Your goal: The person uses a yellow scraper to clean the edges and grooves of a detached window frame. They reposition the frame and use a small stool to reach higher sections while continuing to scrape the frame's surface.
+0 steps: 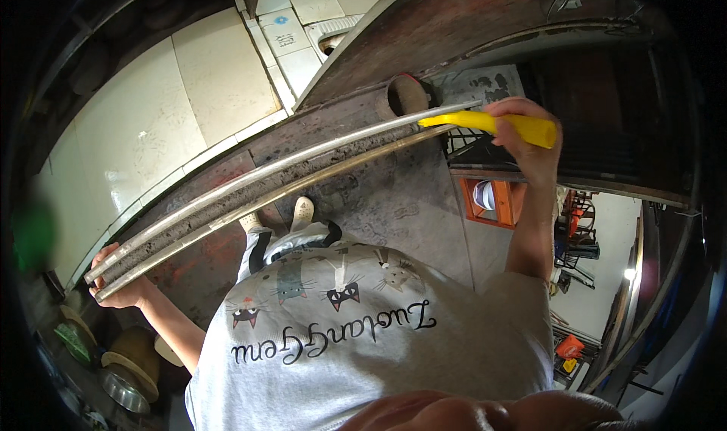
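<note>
A long metal sliding-door or window track [272,181], with two pale rails and a groove of grey dirt between them, runs slantwise before me from lower left to upper right. My left hand [119,286] grips its lower left end, fingers around the edge. In my right hand [528,130], at the upper right, is a yellow plastic-handled tool [488,123]. Its narrow tip lies over the groove near the track's far right end. The kind of tool is not plain, and my palm covers part of its handle.
Beyond the track are a cream tiled surface [170,90], a squat toilet [335,36] and a round bin [406,95]. An orange cabinet [493,202] stands at the right. Metal basins [126,388] and pots are at lower left. My feet stand on the dark floor [397,204].
</note>
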Action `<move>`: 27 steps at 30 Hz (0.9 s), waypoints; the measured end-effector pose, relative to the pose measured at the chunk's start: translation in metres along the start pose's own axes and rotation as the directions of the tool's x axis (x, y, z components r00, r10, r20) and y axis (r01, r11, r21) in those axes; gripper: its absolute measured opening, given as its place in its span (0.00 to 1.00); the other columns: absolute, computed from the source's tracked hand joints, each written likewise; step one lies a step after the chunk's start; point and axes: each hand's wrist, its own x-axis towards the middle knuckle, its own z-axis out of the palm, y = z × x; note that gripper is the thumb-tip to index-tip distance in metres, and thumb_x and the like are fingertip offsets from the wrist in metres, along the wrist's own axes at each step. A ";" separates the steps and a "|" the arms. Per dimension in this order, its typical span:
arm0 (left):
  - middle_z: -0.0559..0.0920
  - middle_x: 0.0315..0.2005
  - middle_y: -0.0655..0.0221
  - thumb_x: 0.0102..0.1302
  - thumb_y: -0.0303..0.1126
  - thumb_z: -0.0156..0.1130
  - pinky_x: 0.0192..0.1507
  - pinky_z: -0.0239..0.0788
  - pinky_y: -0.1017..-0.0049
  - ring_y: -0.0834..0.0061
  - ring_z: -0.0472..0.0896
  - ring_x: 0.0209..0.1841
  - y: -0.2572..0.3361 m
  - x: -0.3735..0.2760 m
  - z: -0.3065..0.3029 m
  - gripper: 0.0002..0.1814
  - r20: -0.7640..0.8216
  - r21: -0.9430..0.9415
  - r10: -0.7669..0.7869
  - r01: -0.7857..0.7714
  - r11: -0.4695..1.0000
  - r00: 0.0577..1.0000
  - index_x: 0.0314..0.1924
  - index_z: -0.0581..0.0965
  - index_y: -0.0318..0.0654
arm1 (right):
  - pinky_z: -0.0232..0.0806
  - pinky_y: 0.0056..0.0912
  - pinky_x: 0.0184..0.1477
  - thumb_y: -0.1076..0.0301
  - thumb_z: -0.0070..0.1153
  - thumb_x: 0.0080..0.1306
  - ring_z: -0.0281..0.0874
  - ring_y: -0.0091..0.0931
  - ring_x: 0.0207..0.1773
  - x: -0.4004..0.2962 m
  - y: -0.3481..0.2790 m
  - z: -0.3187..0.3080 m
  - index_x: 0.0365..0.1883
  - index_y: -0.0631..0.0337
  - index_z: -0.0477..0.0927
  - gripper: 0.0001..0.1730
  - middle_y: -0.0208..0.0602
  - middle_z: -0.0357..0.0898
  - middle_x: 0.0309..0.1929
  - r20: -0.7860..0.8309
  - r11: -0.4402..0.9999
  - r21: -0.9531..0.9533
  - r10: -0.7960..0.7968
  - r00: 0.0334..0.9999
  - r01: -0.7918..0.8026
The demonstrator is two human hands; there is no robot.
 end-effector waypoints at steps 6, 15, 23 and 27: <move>0.78 0.31 0.48 0.60 0.55 0.31 0.43 0.68 0.60 0.56 0.77 0.37 0.000 -0.001 0.005 0.36 0.032 -0.017 -0.020 0.020 1.000 0.999 0.37 0.76 0.26 | 0.65 0.12 0.25 0.71 0.57 0.59 0.70 0.13 0.23 0.016 0.007 -0.013 0.32 0.61 0.80 0.05 0.29 0.78 0.28 0.217 0.969 0.090 0.205 0.954 -0.229; 0.78 0.34 0.49 0.58 0.59 0.35 0.48 0.66 0.61 0.58 0.76 0.41 0.001 -0.005 0.001 0.39 0.145 -0.183 -0.070 0.097 0.978 0.987 0.42 0.74 0.25 | 0.67 0.14 0.24 0.69 0.59 0.57 0.72 0.15 0.20 0.046 -0.022 0.007 0.29 0.59 0.80 0.04 0.29 0.79 0.27 0.125 0.919 0.039 0.384 0.915 -0.392; 0.77 0.38 0.56 0.52 0.53 0.47 0.51 0.63 0.60 0.60 0.74 0.44 -0.004 -0.001 -0.011 0.31 0.026 -0.314 -0.137 0.138 0.939 0.990 0.42 0.75 0.30 | 0.67 0.15 0.26 0.70 0.57 0.58 0.73 0.15 0.24 0.011 -0.023 0.016 0.30 0.62 0.80 0.05 0.32 0.79 0.31 0.130 0.961 0.149 0.214 0.968 -0.232; 0.78 0.37 0.55 0.52 0.52 0.47 0.50 0.65 0.61 0.59 0.75 0.42 -0.002 0.000 -0.002 0.30 0.022 -0.318 -0.172 0.170 0.933 0.985 0.40 0.76 0.29 | 0.67 0.16 0.26 0.69 0.57 0.58 0.72 0.15 0.24 0.011 -0.024 0.016 0.30 0.62 0.80 0.06 0.32 0.79 0.31 0.144 0.954 0.115 0.260 0.955 -0.278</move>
